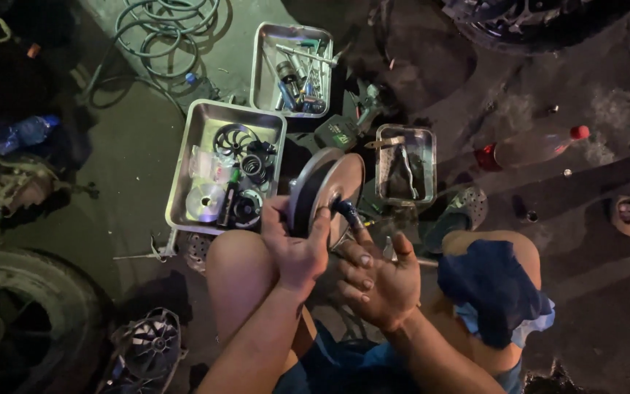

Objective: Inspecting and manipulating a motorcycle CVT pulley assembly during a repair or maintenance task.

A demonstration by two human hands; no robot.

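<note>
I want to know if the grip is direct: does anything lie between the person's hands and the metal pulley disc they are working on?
Nothing visible does. The left hand grips the pulley disc bare; the right hand fingers touch its dark hub.

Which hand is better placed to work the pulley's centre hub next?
Probably the right hand: its fingers already touch the dark hub piece, while the left hand grips the metal pulley disc, steadying it.

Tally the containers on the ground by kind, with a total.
Metal trays: 3 (large, upper, small)
Plastic bottles: 2 (red-capped, blue)
Total: 5
</note>
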